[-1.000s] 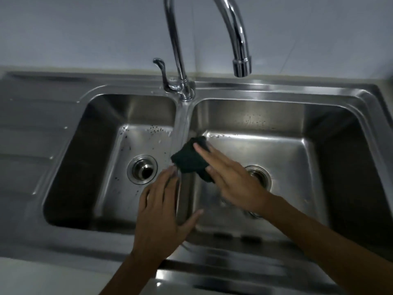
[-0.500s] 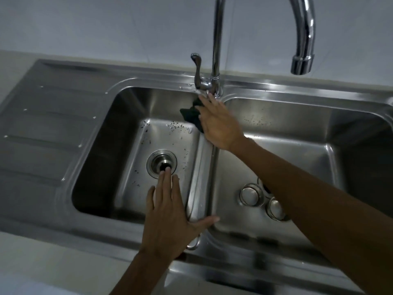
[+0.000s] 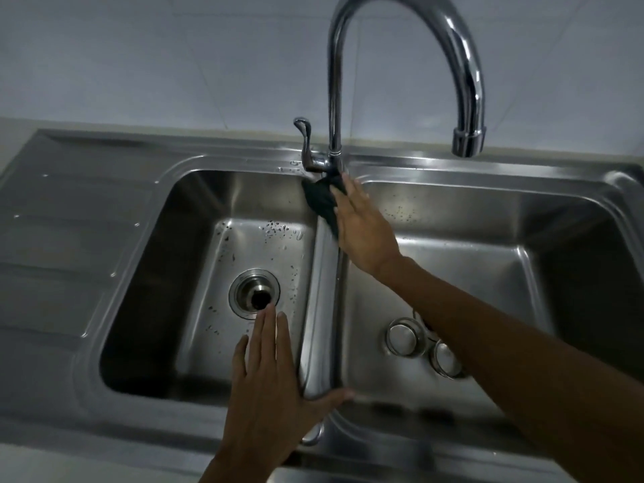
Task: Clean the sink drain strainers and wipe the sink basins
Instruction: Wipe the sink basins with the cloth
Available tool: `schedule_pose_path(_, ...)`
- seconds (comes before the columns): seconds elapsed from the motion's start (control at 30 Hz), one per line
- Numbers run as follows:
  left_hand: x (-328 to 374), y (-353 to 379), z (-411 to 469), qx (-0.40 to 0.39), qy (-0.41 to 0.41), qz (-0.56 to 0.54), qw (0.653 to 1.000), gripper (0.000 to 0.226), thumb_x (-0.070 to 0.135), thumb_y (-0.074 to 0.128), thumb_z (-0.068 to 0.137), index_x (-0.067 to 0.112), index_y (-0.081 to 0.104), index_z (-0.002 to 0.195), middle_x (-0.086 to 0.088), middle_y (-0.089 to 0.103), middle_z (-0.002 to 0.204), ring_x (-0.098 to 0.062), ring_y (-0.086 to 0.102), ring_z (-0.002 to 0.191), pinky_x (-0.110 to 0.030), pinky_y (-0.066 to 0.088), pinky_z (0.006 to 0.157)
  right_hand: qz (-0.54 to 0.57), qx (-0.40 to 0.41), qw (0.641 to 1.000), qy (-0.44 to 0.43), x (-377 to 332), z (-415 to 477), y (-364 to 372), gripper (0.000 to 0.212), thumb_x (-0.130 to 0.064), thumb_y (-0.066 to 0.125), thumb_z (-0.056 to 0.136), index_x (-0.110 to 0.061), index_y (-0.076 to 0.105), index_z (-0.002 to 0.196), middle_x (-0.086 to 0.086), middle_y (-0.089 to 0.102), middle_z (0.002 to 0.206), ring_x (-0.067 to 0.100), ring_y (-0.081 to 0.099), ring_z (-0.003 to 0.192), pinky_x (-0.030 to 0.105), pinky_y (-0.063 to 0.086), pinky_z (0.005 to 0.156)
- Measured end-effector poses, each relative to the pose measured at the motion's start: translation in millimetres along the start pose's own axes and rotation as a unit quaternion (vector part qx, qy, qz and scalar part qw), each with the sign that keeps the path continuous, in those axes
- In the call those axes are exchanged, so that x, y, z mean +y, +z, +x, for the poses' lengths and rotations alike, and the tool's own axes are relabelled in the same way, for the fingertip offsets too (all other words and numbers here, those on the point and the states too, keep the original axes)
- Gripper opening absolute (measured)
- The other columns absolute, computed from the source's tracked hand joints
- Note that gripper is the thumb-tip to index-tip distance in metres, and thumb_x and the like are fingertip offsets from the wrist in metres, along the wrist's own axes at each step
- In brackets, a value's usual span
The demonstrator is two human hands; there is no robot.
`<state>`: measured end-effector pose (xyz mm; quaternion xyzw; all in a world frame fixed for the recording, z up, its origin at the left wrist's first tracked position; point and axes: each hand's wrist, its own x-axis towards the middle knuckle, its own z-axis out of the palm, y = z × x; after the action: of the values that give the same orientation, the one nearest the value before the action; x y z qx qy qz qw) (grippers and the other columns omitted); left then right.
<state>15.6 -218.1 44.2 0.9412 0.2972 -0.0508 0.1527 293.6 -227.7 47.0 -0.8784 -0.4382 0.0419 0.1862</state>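
A steel double sink fills the view. My right hand [image 3: 362, 228] presses a dark cloth [image 3: 322, 200] flat against the far end of the divider [image 3: 319, 325], just under the tap base [image 3: 319, 163]. My left hand [image 3: 268, 395] lies open on the sink's near rim and the divider's near end, fingers spread. The left basin [image 3: 195, 308] has an open drain [image 3: 254, 296] and dark specks on its floor. In the right basin [image 3: 488, 273], two round strainers [image 3: 404, 336] [image 3: 447, 359] lie loose on the floor beside my forearm, which hides that basin's drain.
A tall curved tap [image 3: 467, 141] arches over the right basin, its lever [image 3: 305, 134] upright. A ribbed draining board [image 3: 69, 238] lies left of the left basin. Pale wall tiles stand behind the sink.
My right hand slid the cloth along the divider from its middle to the far end by the tap. The view shifted left and closer. My left hand stayed on the near rim.
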Motion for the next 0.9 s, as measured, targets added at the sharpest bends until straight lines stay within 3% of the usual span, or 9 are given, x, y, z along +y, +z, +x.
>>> schedule_pose_path(0.1, 2, -2, 1, -0.017, 0.001, 0.013, 1.0, 0.142, 0.106, 0.035, 0.066, 0.003, 0.016, 0.163, -0.014, 0.01, 0.172, -0.03, 0.016, 0.159, -0.059, 0.03, 0.121, -0.006, 0.013, 1.0, -0.022, -7, -21, 12, 0.049, -0.026, 0.028, 0.11, -0.009, 0.032, 0.156, 0.011, 0.012, 0.169, 0.033, 0.011, 0.156, 0.051, 0.031, 0.121)
schedule_pose_path(0.17, 3, -4, -1, -0.019, -0.001, 0.028, 0.999, 0.141, 0.106, 0.031, 0.068, 0.003, 0.014, 0.163, -0.014, 0.005, 0.173, -0.029, 0.01, 0.16, -0.056, 0.022, 0.125, -0.033, 0.003, 0.995, -0.09, -12, -57, 18, 0.049, -0.03, 0.03, 0.109, -0.011, 0.036, 0.154, 0.011, 0.016, 0.168, 0.032, 0.012, 0.156, 0.05, 0.032, 0.121)
schedule_pose_path(0.27, 3, -9, -5, -0.011, -0.022, 0.024, 0.999, 0.145, 0.109, 0.026, 0.064, 0.007, 0.003, 0.164, -0.011, -0.004, 0.173, -0.024, 0.001, 0.16, -0.05, 0.009, 0.127, -0.056, -0.028, 0.974, -0.216, -19, -129, 26, 0.051, -0.036, 0.031, 0.107, -0.016, 0.037, 0.153, 0.009, 0.018, 0.168, 0.031, 0.008, 0.157, 0.048, 0.018, 0.126)
schedule_pose_path(0.4, -4, -19, -25, -0.011, 0.018, 0.044, 0.999, 0.148, 0.108, 0.04, 0.058, -0.002, 0.034, 0.157, -0.02, 0.026, 0.167, -0.033, 0.027, 0.154, -0.059, 0.028, 0.12, -0.05, -0.064, 0.945, -0.316, -29, -191, 31, 0.055, -0.045, 0.029, 0.108, -0.015, 0.035, 0.154, 0.009, 0.016, 0.169, 0.032, 0.01, 0.156, 0.045, 0.009, 0.128)
schedule_pose_path(0.5, -19, -28, -40, -0.04, -0.014, 0.043, 0.998, 0.147, 0.109, 0.034, 0.06, 0.007, 0.014, 0.164, -0.008, 0.001, 0.173, -0.022, -0.001, 0.161, -0.056, 0.015, 0.128, -0.062, -0.073, 0.932, -0.349, -35, -183, 17, 0.053, -0.033, 0.049, 0.102, -0.016, 0.04, 0.152, 0.008, 0.027, 0.166, 0.031, 0.017, 0.155, 0.043, 0.008, 0.128)
schedule_pose_path(0.57, -37, -32, -51, -0.034, -0.043, 0.025, 0.998, 0.141, 0.108, 0.03, 0.063, 0.017, -0.002, 0.165, 0.002, -0.016, 0.172, -0.011, -0.02, 0.157, -0.051, 0.003, 0.13, -0.048, -0.087, 0.931, -0.351, -46, -173, 13, 0.062, -0.02, 0.067, 0.09, -0.015, 0.048, 0.149, 0.009, 0.038, 0.16, 0.03, 0.028, 0.152, 0.043, 0.019, 0.126)
schedule_pose_path(0.63, -55, -38, -60, -0.016, -0.058, 0.022, 0.998, 0.13, 0.105, 0.029, 0.069, 0.025, -0.006, 0.165, 0.007, -0.022, 0.171, -0.008, -0.024, 0.156, -0.049, -0.004, 0.13, -0.031, -0.116, 0.925, -0.359, -63, -175, 16, 0.071, -0.016, 0.076, 0.079, -0.013, 0.052, 0.146, 0.01, 0.045, 0.156, 0.029, 0.038, 0.147, 0.043, 0.028, 0.123)
schedule_pose_path(0.73, -89, -47, -64, 0.014, -0.075, 0.035, 0.996, 0.11, 0.099, 0.021, 0.08, 0.035, -0.01, 0.163, 0.005, -0.026, 0.17, -0.014, -0.024, 0.157, -0.053, -0.009, 0.126, 0.03, -0.13, 0.908, -0.397, -95, -189, 29, 0.056, -0.03, 0.057, 0.095, -0.015, 0.048, 0.149, 0.007, 0.042, 0.158, 0.02, 0.039, 0.147, 0.037, 0.041, 0.115)
schedule_pose_path(0.9, -171, -70, -58, 0.061, -0.169, 0.03, 0.983, 0.1, 0.092, -0.002, 0.082, 0.035, -0.012, 0.163, 0.0, -0.028, 0.169, -0.022, -0.025, 0.157, -0.06, -0.005, 0.127, 0.069, -0.167, 0.908, -0.379, -154, -176, 48, 0.055, -0.034, 0.023, 0.107, -0.013, 0.032, 0.157, 0.009, 0.026, 0.166, 0.021, 0.031, 0.151, 0.032, 0.041, 0.114)
